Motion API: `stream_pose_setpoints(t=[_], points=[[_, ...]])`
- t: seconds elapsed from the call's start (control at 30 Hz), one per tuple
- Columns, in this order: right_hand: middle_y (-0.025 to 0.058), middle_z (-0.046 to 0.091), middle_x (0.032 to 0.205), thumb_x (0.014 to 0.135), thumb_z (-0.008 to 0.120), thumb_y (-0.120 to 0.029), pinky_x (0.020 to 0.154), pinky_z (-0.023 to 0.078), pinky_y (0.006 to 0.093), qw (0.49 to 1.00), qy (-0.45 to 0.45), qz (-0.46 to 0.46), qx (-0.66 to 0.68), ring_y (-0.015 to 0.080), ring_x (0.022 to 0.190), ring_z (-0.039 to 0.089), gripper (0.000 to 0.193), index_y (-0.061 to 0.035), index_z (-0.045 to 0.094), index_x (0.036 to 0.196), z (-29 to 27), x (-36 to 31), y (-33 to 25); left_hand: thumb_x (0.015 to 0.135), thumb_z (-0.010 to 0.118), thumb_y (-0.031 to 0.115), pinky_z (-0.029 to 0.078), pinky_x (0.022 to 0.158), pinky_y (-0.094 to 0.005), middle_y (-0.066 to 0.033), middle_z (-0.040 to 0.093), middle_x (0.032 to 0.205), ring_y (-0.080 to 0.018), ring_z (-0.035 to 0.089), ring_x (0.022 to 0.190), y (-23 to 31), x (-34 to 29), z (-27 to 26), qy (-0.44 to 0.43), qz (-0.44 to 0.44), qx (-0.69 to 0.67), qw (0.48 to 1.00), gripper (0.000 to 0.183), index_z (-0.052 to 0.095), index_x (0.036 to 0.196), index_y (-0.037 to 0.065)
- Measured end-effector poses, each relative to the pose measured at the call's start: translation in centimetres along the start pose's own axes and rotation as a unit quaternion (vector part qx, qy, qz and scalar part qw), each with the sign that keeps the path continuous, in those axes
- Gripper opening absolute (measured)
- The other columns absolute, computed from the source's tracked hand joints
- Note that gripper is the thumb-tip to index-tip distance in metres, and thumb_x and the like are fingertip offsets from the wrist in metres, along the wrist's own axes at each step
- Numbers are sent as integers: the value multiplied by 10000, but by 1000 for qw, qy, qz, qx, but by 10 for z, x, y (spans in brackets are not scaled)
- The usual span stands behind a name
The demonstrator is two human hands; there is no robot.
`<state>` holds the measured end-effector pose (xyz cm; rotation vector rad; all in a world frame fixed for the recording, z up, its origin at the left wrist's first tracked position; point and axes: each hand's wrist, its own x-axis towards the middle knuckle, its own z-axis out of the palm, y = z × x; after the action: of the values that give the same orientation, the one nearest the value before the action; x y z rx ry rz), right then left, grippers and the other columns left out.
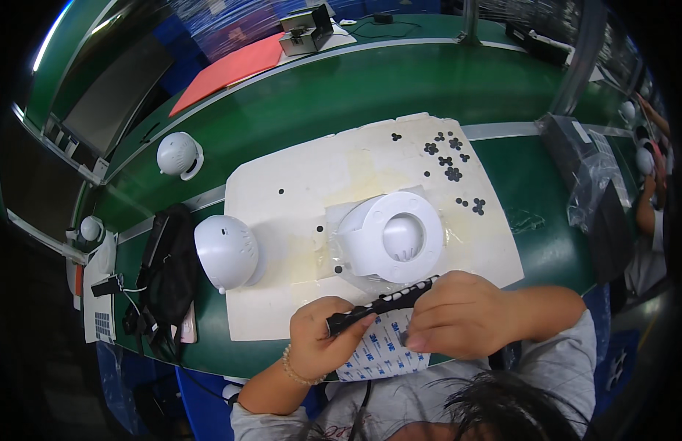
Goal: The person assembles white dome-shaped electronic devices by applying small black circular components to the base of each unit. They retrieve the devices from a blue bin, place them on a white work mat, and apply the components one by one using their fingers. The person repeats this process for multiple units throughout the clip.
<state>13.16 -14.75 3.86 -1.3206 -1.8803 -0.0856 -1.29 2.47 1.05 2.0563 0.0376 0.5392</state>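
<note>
"Dark hair (513, 404) hung nearest the head camera. And the hands?"

"Left hand (319, 334) and right hand (458, 312) were curled closed on a black strip (381, 303) — one near each end — a blue-printed sheet (385, 349) below."

"What stood in the way?"

"A white ringed housing (374, 235), just beyond the strip — with black dots (452, 174) on the pale board (300, 209), a white domed unit (227, 252) leftward."
</note>
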Motion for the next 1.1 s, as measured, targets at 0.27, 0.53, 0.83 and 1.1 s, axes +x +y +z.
stream_pose_setpoints(t=[0.27,0.53,0.83,1.1], points=[[123,559,944,713,586,38,643,443,360,991,53,33,122,270,754,546,482,-34,447,1168,16,10,0,629,687,-3,399,460,-278,-98,543,607,-214,530,506,4,6,3,-6,86,-20,996,133,592,722,6],[145,464,1070,774,498,102,677,440,254,968,176,141,108,143,750,508,527,-21,313,1252,-8,-1,24,569,672,105,335,852,-404,-149,511,1178,-316,410,1121,-9,9,10,33,183,193,963,245,639,811,118],[151,402,1154,792,457,111,715,431,232,931,190,232,210,113,798,483,633,-49,185,1342,-15,7,59,604,655,116,326,861,-427,-50,528,1201,-273,432,1143,-14,3,11,-5,174,226,958,215,637,817,102],[164,411,1148,770,473,123,684,447,249,955,160,204,143,135,789,514,612,-41,239,1311,-14,4,63,610,669,122,293,911,-419,-44,537,1186,-255,430,1151,-14,2,12,-9,153,207,966,210,639,817,104]])
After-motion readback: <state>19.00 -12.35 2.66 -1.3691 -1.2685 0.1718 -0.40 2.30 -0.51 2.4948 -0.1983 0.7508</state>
